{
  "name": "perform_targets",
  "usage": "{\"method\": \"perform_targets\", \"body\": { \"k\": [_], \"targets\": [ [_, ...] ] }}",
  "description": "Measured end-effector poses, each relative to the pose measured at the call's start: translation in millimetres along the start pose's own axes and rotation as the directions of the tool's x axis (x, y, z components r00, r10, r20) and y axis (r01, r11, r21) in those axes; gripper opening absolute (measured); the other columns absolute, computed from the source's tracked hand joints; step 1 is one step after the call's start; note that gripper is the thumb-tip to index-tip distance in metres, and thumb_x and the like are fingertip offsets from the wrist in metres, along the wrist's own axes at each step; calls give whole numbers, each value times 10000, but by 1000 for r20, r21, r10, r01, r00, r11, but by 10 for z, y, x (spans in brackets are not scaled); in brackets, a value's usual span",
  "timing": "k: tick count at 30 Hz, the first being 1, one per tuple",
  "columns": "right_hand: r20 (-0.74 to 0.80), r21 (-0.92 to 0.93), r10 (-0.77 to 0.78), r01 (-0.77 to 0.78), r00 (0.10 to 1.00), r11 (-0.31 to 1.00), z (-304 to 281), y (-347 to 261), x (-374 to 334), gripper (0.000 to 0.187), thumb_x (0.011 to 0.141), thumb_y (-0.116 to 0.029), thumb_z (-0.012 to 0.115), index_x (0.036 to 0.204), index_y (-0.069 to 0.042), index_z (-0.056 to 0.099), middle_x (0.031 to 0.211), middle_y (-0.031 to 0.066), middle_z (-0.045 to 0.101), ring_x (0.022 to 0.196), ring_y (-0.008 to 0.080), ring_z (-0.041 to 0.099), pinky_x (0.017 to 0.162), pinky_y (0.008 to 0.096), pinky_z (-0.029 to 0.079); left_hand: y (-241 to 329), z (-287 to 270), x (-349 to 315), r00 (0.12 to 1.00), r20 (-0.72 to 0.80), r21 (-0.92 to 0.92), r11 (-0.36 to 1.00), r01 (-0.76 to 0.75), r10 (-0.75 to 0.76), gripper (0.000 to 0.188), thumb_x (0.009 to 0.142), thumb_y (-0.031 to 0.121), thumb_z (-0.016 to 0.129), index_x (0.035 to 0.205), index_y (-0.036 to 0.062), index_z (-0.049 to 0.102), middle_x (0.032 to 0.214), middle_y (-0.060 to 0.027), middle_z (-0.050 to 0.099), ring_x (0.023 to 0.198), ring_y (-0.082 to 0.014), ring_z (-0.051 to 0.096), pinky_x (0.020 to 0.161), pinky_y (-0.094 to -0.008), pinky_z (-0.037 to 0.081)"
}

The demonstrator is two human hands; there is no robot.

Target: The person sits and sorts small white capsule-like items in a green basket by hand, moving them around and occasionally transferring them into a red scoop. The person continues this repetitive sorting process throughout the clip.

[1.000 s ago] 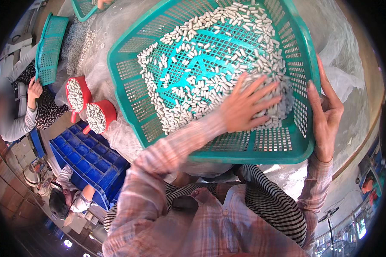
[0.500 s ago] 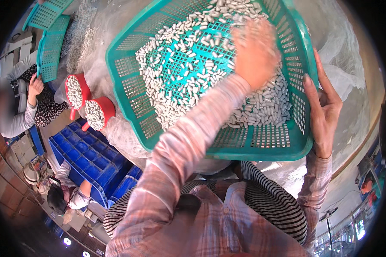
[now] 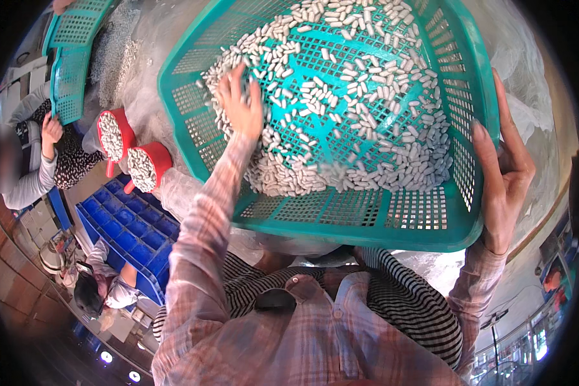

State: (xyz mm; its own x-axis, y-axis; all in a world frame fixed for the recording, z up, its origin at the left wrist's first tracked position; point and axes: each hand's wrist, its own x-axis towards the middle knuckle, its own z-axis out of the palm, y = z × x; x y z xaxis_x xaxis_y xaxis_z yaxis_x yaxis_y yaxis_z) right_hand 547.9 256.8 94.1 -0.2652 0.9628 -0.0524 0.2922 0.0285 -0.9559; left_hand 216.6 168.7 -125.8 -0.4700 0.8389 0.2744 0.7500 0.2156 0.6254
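Observation:
A green slatted plastic basket [image 3: 354,237] fills the upper middle of the view, tilted. Many small white oblong capsules [image 3: 408,168] lie on its meshed floor, heaped thickest along the near side and the lower right corner. My left hand [image 3: 241,112] is inside the basket at its left side, fingers apart, touching the capsules there. On the outside of the right wall my right hand [image 3: 505,174] grips the rim, with its thumb and fingers along the edge.
Two red scoops [image 3: 149,166] full of white capsules stand left of the basket, near a blue compartment crate [image 3: 125,225]. A co-worker's hand [image 3: 51,132] holds another green basket [image 3: 69,80] at the far left. Another person [image 3: 100,289] sits beyond the crate. Clear plastic sheeting [image 3: 518,96] lies around.
My left hand has swept from the basket's right part across to its left side, shifting capsules and baring mesh. The basket and my right hand have moved slightly to the right.

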Motion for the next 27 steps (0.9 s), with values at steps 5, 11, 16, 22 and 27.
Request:
{"method": "perform_targets", "body": {
  "k": [5,11,16,22,27],
  "targets": [
    [21,17,-5,4,1000,1000,69,30,96,471,902,-5,569,1359,16,457,1388,136,485,1215,169,505,1050,312,365,880,556,934,965,-180,-111,971,-212,190,347,804,190,628,1127,66,599,1099,-187,550,1040,-360,485,916,-461,357],
    [-53,47,91,-89,994,995,113,81,124,476,887,5,601,1345,19,475,1344,139,527,1162,162,541,1016,297,398,2092,867,204,943,139,-281,925,-256,304,400,790,243,648,1173,150,572,1207,-203,461,1107,-395,418,891,-501,359],
    [-66,80,121,-115,991,990,13,186,104,468,894,-5,596,1346,19,475,1349,142,521,1171,165,534,1024,295,386,1146,154,-746,462,574,-376,719,-585,676,609,785,443,638,1359,387,442,1518,-50,280,1393,-346,243,1059,-672,137],
    [-70,57,106,-102,992,993,48,226,83,462,907,-25,588,1352,15,471,1350,139,519,1164,158,537,1019,288,387,-114,-176,-195,825,533,302,870,-390,185,646,880,550,460,1467,327,310,1582,-81,120,1430,-413,99,1003,-768,15],
    [-83,60,111,-107,990,993,134,157,164,430,935,-57,550,1354,8,473,1352,131,521,1200,163,509,1041,297,362,1147,589,286,930,347,278,933,-227,122,599,924,380,462,1459,150,326,1533,-162,227,1407,-391,184,1103,-632,79]
  ]
}}
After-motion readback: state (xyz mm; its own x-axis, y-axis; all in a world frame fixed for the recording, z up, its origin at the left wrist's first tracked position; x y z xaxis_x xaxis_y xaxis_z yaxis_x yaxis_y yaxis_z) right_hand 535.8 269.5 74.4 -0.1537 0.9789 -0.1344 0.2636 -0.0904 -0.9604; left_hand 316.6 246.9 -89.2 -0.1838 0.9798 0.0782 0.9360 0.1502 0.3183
